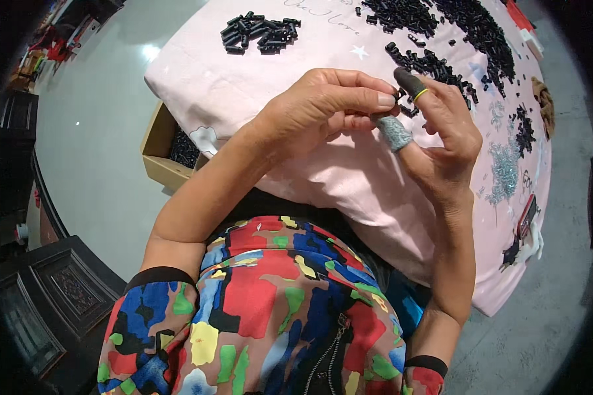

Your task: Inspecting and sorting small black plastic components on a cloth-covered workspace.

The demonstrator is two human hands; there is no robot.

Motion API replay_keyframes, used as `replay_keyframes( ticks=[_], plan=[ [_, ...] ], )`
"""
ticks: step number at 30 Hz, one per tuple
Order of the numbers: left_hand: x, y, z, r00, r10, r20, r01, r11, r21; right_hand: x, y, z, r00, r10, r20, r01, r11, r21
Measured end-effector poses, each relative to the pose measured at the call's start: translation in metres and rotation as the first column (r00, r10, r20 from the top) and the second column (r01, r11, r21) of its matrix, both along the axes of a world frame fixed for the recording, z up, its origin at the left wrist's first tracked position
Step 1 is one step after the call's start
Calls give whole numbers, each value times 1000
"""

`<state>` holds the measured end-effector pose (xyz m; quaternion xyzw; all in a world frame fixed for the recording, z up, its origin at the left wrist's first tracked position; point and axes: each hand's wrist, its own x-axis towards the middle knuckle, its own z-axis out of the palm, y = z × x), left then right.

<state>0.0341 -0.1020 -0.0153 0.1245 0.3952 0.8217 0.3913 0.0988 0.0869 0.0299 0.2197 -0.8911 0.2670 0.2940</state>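
Note:
In front of me, above the pink cloth, my left hand [329, 104] is closed in a pinch. A small black plastic part [400, 95] shows at its thumb and index fingertips, mostly hidden by them. My right hand [445, 131] comes in from the right, its thumb and index finger apart around the left fingertips. A dark finger cot [410, 83] with a yellow edge covers the right index finger, and a grey wrap [394, 133] covers the thumb. The wrapped thumb appears to touch the left fingers. Loose black parts [435, 69] lie just beyond the hands.
A separate pile of black cylindrical pieces [260, 33] lies at the far left of the pink cloth [204, 72]. More black parts [484, 39] spread at the far right, near small silvery pieces [504, 172] and a phone-like object [526, 216]. A cardboard box [158, 164] holding black parts stands on the left.

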Motion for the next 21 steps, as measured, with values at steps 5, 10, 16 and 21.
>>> replay_keyframes(
  ticks=[5, 10, 16, 21],
  plan=[
    [0, 2, 1, 997, -16, -82, 14, 999, -30, -3, 2, -2, 993, 10, -122, 3, 994, 108],
    [1, 2, 1, 1000, -3, -25, 3, 1000, -9, -3, 3, -2, 994, -20, -109, 29, 996, 79],
    [3, 1, -2, 990, -48, -132, 45, 999, -28, -3, 3, -5, 994, 2, -106, 9, 995, 104],
    [5, 0, 6, 992, -40, -122, 27, 994, -104, -3, 6, -5, 994, 23, -105, -7, 989, 144]
  ],
)
